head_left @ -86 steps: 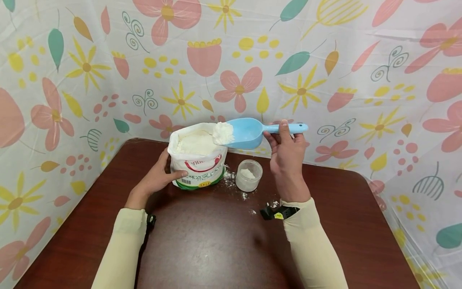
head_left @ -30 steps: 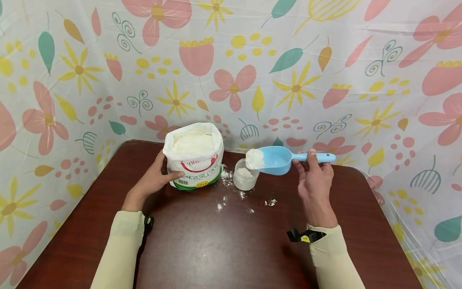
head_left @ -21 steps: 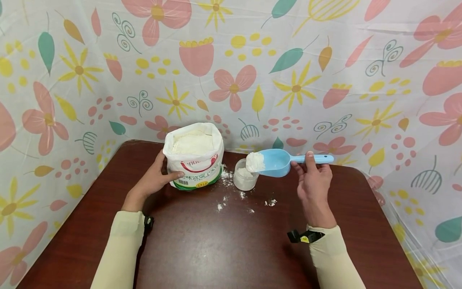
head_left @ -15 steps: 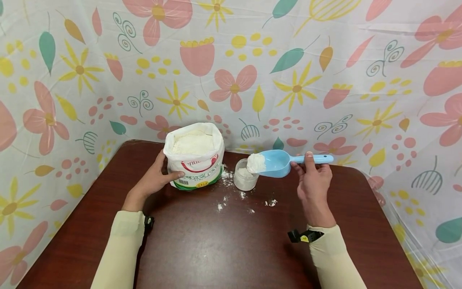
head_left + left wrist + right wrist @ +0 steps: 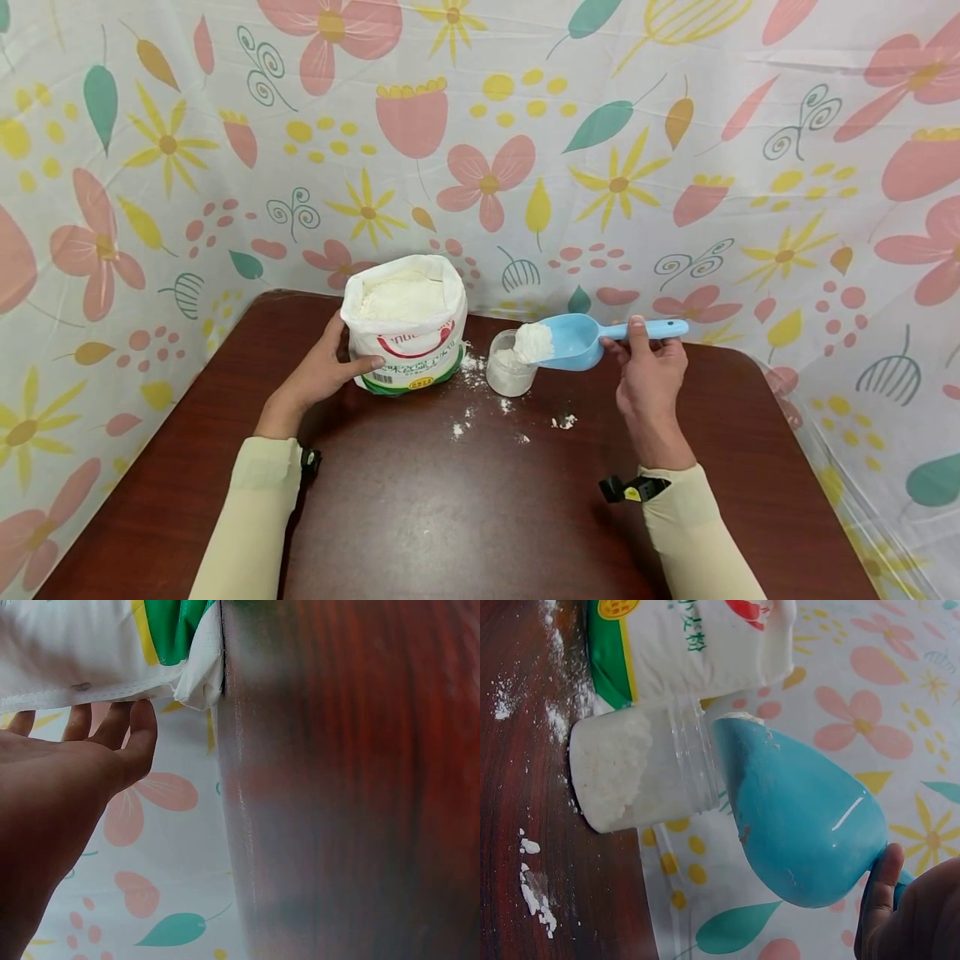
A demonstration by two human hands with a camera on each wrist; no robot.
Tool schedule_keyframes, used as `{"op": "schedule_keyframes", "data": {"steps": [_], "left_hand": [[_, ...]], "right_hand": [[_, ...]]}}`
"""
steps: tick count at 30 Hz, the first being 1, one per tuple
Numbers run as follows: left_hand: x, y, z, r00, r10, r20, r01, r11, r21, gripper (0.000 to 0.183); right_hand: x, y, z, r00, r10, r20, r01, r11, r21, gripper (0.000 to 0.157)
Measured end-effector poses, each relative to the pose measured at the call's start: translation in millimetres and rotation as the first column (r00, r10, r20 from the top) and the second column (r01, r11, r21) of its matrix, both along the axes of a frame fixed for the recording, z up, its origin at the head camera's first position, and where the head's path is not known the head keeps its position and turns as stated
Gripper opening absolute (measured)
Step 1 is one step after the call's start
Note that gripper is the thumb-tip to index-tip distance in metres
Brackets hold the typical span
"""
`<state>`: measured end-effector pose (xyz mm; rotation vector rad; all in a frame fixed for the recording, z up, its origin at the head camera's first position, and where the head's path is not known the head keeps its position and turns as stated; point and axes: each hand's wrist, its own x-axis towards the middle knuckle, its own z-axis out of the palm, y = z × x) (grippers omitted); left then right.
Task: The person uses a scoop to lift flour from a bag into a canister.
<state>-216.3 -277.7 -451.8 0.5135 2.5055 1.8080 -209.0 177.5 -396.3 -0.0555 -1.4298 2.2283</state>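
Observation:
A white and green bag of flour (image 5: pixel 405 333) stands with its top open, full of white flour. My left hand (image 5: pixel 318 371) holds its left side, thumb across the front; in the left wrist view the fingertips (image 5: pixel 142 712) meet the bag. My right hand (image 5: pixel 648 387) grips the handle of a light blue scoop (image 5: pixel 573 342). A heap of flour (image 5: pixel 534 342) fills the scoop's front end, which is over the rim of a clear jar (image 5: pixel 510 379). In the right wrist view the jar (image 5: pixel 641 765) is partly filled with flour, below the scoop's lip.
Spilled flour (image 5: pixel 564 422) dots the dark wooden table (image 5: pixel 420 500) around the jar and in front of it. The bag is close to the jar's left. A flower-printed cloth (image 5: pixel 487 100) hangs right behind the table's back edge.
My right hand has carried the loaded scoop from above the bag rightward and down to the jar. Over the last second the scoop has barely shifted. The left hand stays on the bag.

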Motion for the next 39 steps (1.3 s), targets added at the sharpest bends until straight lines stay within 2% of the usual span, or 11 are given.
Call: {"op": "schedule_keyframes", "data": {"steps": [15, 25, 35, 39], "left_hand": [[0.4, -0.1, -1.9, 0.999, 0.029, 0.027, -0.028, 0.999, -0.034, 0.105], [0.3, -0.3, -1.2, 0.999, 0.03, 0.023, -0.029, 0.999, -0.035, 0.107], [0.0, -1.0, -0.7, 1.0, 0.014, 0.012, -0.013, 1.0, -0.014, 0.11], [0.3, -1.3, -0.3, 1.0, 0.01, 0.013, -0.01, 1.0, -0.017, 0.111]], "right_hand": [[-2.1, -5.3, -1.0, 0.999, -0.021, -0.044, 0.026, 0.993, 0.111, 0.031], [-4.7, -10.7, 1.1, 0.993, -0.033, -0.111, 0.051, 0.985, 0.166, 0.038], [-6.4, -13.7, 5.1, 0.989, -0.002, -0.149, 0.033, 0.979, 0.201, 0.035], [-6.3, -17.1, 7.0, 0.983, 0.012, -0.184, 0.029, 0.975, 0.221, 0.029]]}}
